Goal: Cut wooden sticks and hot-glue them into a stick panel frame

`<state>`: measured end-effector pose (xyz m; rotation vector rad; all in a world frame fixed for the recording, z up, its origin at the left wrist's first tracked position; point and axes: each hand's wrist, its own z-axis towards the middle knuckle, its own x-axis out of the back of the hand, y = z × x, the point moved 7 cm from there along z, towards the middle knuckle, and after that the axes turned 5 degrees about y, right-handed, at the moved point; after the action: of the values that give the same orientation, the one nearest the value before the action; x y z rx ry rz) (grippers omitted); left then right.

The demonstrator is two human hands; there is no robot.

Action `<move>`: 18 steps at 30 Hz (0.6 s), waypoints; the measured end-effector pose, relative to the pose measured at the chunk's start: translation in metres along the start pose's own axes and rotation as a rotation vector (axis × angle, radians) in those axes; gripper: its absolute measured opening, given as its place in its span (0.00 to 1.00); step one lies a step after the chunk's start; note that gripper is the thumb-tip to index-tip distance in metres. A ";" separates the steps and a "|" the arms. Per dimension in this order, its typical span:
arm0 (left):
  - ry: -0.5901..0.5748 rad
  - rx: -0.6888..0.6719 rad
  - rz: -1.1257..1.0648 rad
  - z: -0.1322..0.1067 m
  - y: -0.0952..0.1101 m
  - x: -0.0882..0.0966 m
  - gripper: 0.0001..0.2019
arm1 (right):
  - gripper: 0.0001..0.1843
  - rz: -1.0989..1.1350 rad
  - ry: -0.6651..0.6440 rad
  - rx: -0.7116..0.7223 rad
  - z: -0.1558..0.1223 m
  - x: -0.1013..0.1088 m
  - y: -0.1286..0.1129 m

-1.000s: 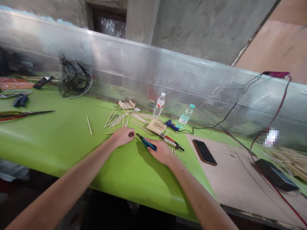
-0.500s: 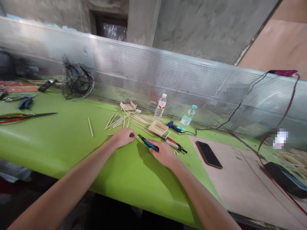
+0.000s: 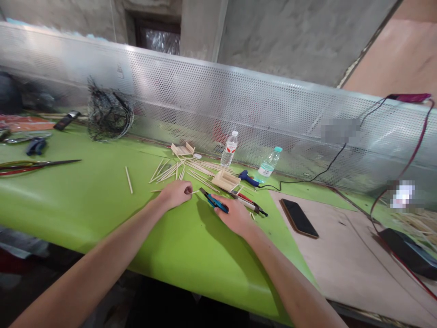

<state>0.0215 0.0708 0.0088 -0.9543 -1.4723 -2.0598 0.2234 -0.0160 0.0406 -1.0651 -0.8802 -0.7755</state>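
Pinched in my left hand [image 3: 176, 193] is a thin wooden stick [image 3: 195, 192], its short end poking out to the right. My right hand [image 3: 235, 214] is closed round a blue utility knife [image 3: 215, 202], whose blade points up and left, a small gap from the stick's tip. Behind my hands several loose wooden sticks [image 3: 167, 172] lie in a spread pile. One small wooden frame [image 3: 226, 181] built of sticks stands just beyond my right hand, and a second wooden frame [image 3: 183, 149] is farther back.
A blue glue gun [image 3: 248, 178], two plastic bottles [image 3: 228, 149] and a soldering-iron-like tool [image 3: 251, 206] lie beyond my right hand. At right is a phone [image 3: 299, 218] on a board [image 3: 327, 246]. Scissors [image 3: 37, 166], pliers [image 3: 36, 145] and a wire bundle [image 3: 111, 114] are at left.
My right hand with the knife has shifted slightly right, away from my left hand. More of the stick's end now shows between them.
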 end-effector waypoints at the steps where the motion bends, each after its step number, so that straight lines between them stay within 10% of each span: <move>1: 0.003 -0.002 0.000 0.000 0.001 0.001 0.06 | 0.27 0.002 -0.015 0.013 0.000 -0.001 -0.002; 18: -0.005 -0.001 0.044 0.001 0.003 0.000 0.08 | 0.27 0.015 -0.024 0.071 -0.001 -0.005 -0.009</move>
<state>0.0236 0.0707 0.0108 -0.9838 -1.4397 -2.0288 0.2135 -0.0190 0.0394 -1.0192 -0.9129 -0.7153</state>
